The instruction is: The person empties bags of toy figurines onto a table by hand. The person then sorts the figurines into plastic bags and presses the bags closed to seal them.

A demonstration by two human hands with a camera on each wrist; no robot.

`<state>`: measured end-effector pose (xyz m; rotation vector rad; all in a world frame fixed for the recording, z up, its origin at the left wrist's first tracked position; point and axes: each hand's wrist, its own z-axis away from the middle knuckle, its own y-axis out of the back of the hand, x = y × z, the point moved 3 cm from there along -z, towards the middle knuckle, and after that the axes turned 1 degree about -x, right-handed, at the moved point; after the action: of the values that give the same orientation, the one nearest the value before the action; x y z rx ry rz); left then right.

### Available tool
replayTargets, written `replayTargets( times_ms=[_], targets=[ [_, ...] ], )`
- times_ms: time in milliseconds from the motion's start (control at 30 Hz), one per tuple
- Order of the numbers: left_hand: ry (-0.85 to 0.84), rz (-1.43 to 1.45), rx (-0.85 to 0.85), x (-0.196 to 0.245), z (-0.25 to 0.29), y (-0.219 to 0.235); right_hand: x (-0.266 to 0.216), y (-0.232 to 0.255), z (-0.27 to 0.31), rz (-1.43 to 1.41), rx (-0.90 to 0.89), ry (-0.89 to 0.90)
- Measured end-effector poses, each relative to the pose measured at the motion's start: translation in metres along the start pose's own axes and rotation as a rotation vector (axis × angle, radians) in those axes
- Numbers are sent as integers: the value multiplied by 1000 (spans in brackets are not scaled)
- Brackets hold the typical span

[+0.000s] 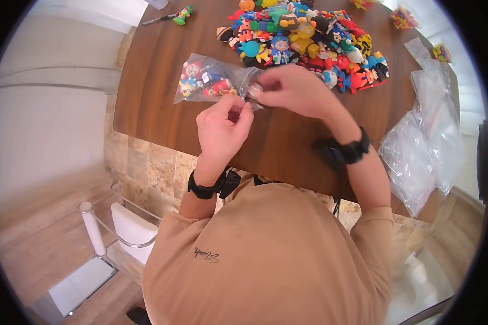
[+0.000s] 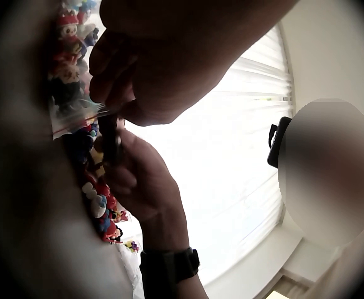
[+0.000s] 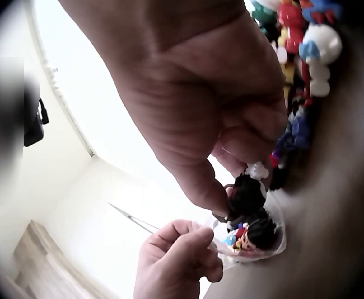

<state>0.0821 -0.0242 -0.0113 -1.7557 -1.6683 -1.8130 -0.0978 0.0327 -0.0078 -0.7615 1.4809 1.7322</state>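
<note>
Head view, bag point(image 1: 239, 75) of toys point(image 1: 190, 84), left hand point(image 1: 220, 127) pinching it, right hand point(image 1: 296, 93) gripping figurine point(image 3: 248, 194)

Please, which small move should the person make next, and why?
Probably the right hand should lower the dark toy into the clear bag and release it: it holds the toy at the bag's open mouth, while the left hand pinches the bag's edge.

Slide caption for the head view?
Left hand pinches a clear bag of toy figures; right hand holds another figure at its mouth.
</note>
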Motion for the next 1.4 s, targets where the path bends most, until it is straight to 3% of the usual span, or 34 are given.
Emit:
replayTargets(
  times_ms=[33, 100, 200, 233, 367, 467, 533, 633, 700, 733, 833, 933, 1000, 1133, 1367, 1400],
  targets=[
    [-5, 2, -6, 2, 1, 0, -3, -9, -5, -2, 6, -4],
    [64, 28, -2, 2, 1, 0, -6, -25, -14, -629, 58, 13],
    [41, 21, -4, -2, 2, 0, -1, -25, -12, -585, 146, -48],
    [48, 18, 4, -3, 3, 0, 0, -22, -7, -452, 295, -20],
    [21, -29, -57, -2, 1, -6, 4, -21, 4, -504, 249, -58],
    [-32, -102, -127, -1, 0, -14, 4, -31, 4, -691, 63, -62],
    [-48, -127, -164, 0, 1, -19, 9, -43, 1, -792, 124, 40],
    [-92, -101, -184, 5, 1, -20, 17, -39, 3, -626, 32, -60],
    [-123, 35, -327, 17, -8, -10, 29, -37, 8, -623, 138, -51],
    [-141, 49, -257, 15, -16, -3, 31, -35, 11, -623, 141, -50],
    [-117, -42, -179, 10, -58, 4, 32, -34, 24, -644, 166, -77],
    [-257, -171, -287, -1, -90, -13, 26, -41, 31, -699, 163, 14],
    [-346, -493, -462, 3, -97, -27, 17, -41, 35, -197, 95, 2],
    [-320, -654, -592, 10, -95, -31, 14, -51, 41, -85, 214, 62],
    [-402, -529, -609, 0, -87, -41, 6, -54, 54, -8, 229, 66],
    [-407, -524, -621, 0, -86, -41, 5, -51, 58, 40, 323, 60]
  ],
)
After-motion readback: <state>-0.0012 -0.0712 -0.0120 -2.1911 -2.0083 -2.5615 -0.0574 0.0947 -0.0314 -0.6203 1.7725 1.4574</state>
